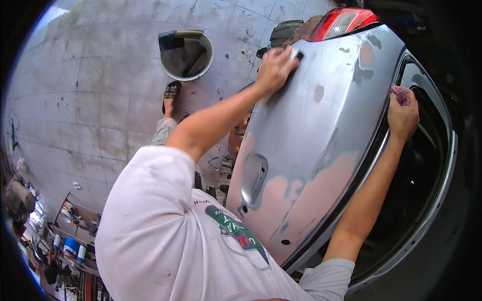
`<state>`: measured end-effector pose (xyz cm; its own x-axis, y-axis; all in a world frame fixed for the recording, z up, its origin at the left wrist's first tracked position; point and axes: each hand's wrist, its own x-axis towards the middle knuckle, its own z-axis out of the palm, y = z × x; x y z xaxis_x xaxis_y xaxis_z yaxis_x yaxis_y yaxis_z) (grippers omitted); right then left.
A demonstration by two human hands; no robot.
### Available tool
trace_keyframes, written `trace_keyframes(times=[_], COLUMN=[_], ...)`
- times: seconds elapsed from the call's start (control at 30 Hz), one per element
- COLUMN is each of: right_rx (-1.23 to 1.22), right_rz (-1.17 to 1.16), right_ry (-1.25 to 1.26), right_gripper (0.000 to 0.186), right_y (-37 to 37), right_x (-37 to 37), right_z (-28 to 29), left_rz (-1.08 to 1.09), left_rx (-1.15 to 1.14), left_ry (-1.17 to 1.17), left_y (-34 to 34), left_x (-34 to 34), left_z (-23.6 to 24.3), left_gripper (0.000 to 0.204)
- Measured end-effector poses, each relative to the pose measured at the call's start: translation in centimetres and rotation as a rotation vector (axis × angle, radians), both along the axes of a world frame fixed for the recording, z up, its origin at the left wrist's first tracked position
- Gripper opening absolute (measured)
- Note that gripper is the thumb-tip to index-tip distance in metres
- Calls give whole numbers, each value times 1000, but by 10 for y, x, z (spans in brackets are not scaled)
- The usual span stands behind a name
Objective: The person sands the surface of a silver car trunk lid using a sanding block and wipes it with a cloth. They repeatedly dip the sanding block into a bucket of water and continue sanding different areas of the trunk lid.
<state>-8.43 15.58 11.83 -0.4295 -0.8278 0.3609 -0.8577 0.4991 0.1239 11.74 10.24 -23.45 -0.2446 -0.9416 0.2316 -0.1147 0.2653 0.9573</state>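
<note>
My left hand (275, 69) is slightly blurred, its fingers closed round a small dark-and-white block (298, 54). It presses the block to the upper left edge of a silver car panel (321, 120). My right hand (403, 118) grips a crumpled pink rag (400, 95) at the rim of the window opening (422, 165). Bare grey spots and dull pink filler patches (281, 195) mark the panel. A recessed handle cup (255, 178) sits low on its left side. The red-and-clear tail light (344, 22) adjoins its far end.
A white bucket (207, 65) stands on the dusty tiled floor (90, 100), flat sheets over its rim and inside. My sandalled foot (171, 91) is just below it. A rack (75, 220) with blue-and-white cans and clutter stands at lower left.
</note>
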Motion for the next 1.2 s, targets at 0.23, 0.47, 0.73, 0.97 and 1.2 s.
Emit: trace_keyframes(times=[0.23,0.47,0.73,0.97,1.2], right_rx=[5,32,30,32,-4], right_rz=[-34,-84,-181,-181,-124], right_ry=[36,27,20,-9,-32], right_gripper=[19,20,23,23,23], right_y=[22,13,15,19,7], right_x=[-11,-1,8,12,17], right_z=[-4,2,3,11,-2], left_rz=[-133,-205,-287,-344,-154], left_rx=[16,33,-77,-125,111], left_ry=[11,133,117,94,83], left_y=[130,51,97,109,-11], left_x=[69,37,61,80,6], left_z=[65,40,72,72,54], left_gripper=[67,61,62,62,57])
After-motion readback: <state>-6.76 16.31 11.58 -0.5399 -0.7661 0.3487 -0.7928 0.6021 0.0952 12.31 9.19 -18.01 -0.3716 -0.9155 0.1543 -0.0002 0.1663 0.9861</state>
